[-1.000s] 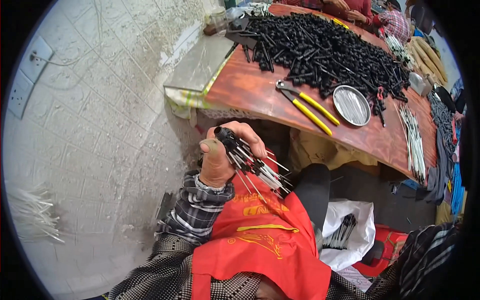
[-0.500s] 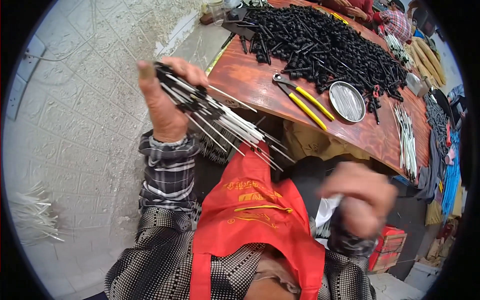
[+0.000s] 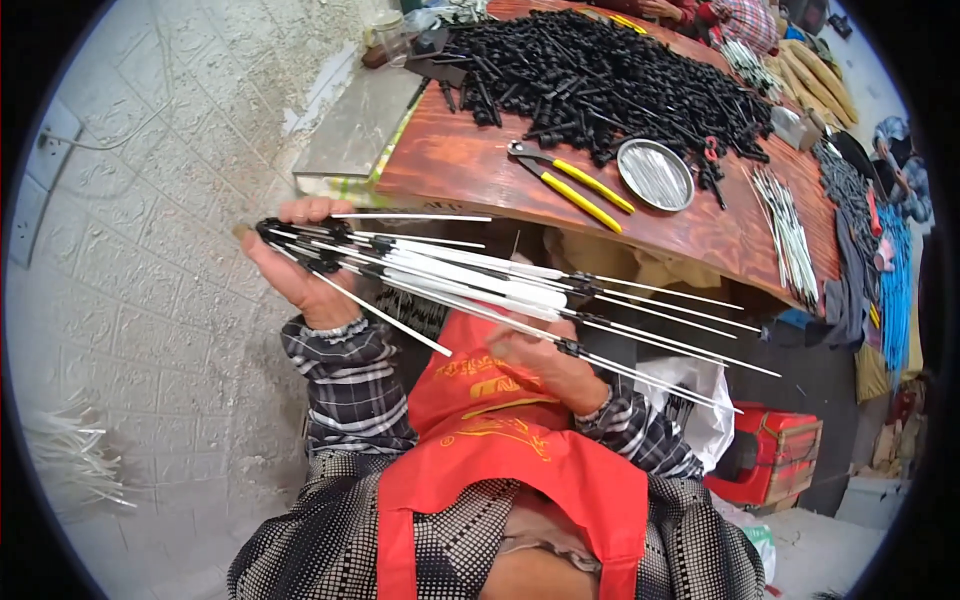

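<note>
A long bundle of thin white ribs with black joints [image 3: 475, 283], like a folded umbrella frame, lies slantwise across my lap. My left hand [image 3: 318, 292] is closed around its black gathered end, thumb outstretched along the near side. At the thicker white middle part, my right hand [image 3: 555, 368] grips the bundle from the near side; the ribs hide some of its fingers. Beyond that hand the ribs fan out to the right. One loose-angled rib slants down from the left hand toward the red apron [image 3: 510, 405].
On the reddish wooden table [image 3: 440, 165] lie a heap of black plastic parts [image 3: 600, 85], yellow-handled pliers [image 3: 575, 190], a round metal dish [image 3: 655, 174] and a bunch of white rods [image 3: 785, 235]. A red stool [image 3: 745, 455] stands at right. Another person's hand [image 3: 660, 10] shows at the far edge.
My right hand has moved left from beside the table onto the bundle. The bundle has swung to lie flatter, its ribs stretching farther right. My left hand has lowered and still holds its end.
</note>
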`<state>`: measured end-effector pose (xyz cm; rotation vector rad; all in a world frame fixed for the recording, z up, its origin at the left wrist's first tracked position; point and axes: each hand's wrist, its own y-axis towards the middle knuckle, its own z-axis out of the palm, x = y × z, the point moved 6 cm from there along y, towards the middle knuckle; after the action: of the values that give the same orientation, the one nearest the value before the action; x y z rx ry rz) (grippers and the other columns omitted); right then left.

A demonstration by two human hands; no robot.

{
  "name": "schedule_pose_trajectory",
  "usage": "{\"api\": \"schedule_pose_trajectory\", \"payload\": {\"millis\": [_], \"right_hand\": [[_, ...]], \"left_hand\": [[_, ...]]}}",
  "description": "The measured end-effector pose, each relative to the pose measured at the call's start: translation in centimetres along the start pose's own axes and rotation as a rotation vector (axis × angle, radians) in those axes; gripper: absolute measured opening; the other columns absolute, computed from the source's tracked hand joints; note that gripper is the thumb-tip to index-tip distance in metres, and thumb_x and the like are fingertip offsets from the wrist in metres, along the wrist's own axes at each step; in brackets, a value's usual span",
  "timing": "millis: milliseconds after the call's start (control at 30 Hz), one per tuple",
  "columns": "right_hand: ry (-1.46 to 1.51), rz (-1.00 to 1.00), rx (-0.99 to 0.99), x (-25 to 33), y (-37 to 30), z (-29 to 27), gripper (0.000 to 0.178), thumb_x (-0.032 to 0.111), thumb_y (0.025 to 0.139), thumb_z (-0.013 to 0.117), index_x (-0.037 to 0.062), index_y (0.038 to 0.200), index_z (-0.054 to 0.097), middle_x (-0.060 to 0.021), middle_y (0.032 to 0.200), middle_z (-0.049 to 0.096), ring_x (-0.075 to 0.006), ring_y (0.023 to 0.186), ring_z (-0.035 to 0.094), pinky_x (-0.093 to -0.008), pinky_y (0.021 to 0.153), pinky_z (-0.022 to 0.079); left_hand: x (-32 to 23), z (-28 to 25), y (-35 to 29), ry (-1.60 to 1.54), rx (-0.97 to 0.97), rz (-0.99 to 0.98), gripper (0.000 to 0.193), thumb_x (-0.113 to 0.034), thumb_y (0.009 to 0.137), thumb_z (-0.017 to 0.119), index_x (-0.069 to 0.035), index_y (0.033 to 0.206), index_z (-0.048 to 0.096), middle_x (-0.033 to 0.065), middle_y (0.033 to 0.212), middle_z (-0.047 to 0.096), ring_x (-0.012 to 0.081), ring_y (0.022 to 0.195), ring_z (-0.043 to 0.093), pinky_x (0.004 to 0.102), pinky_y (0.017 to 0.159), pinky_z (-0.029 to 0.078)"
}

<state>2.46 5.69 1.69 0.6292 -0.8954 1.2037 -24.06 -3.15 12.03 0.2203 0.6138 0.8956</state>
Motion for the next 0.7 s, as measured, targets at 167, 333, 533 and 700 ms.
{"api": "schedule_pose_trajectory", "payload": {"millis": [167, 333, 533, 700], "right_hand": [[-0.084, -0.523, -0.325, 8.1, -2.6, -0.7, 0.07, 0.015, 0.075, 0.079, 0.0007, 0.136, 0.049, -0.0126, 0.127, 0.053, -0.0198, 0.12, 0.051, -0.0327, 0.095, 0.047], [-0.491, -0.547, -0.417, 11.7, -5.2, -4.2, 0.047, 0.016, 0.077, 0.073, -0.0014, 0.12, 0.062, -0.01, 0.117, 0.06, -0.0167, 0.104, 0.059, -0.0284, 0.083, 0.052], [-0.205, -0.375, -0.477, 13.0, -4.6, -5.1, 0.047, 0.021, 0.08, 0.073, -0.0024, 0.118, 0.059, -0.0102, 0.096, 0.066, -0.0129, 0.066, 0.064, -0.0197, 0.048, 0.046], [-0.375, -0.253, -0.545, 14.6, -3.7, -4.7, 0.037, 0.022, 0.079, 0.075, -0.0005, 0.108, 0.065, -0.0057, 0.078, 0.066, -0.0107, 0.056, 0.06, -0.019, 0.044, 0.044]], "left_hand": [[7.3, -1.0, -4.3, -0.014, -0.469, -0.175, 0.048, -0.054, 0.091, 0.052, -0.007, 0.081, 0.06, 0.0143, 0.086, 0.067, 0.0334, 0.087, 0.063, 0.0518, 0.086, 0.049], [11.7, -4.4, -10.8, 0.011, -0.488, -0.496, 0.044, -0.045, 0.092, 0.056, -0.004, 0.106, 0.063, 0.0158, 0.107, 0.068, 0.0351, 0.1, 0.063, 0.0521, 0.094, 0.048], [10.5, -3.1, -13.8, 0.819, -0.474, -0.404, 0.071, -0.052, 0.088, 0.062, -0.004, 0.138, 0.046, 0.0124, 0.123, 0.061, 0.0312, 0.114, 0.057, 0.0426, 0.102, 0.042], [9.3, 3.6, -11.1, 1.365, 0.142, -0.073, 0.097, -0.049, 0.079, 0.074, -0.002, 0.149, 0.027, 0.0162, 0.134, 0.05, 0.0275, 0.125, 0.048, 0.0377, 0.107, 0.035]]}}
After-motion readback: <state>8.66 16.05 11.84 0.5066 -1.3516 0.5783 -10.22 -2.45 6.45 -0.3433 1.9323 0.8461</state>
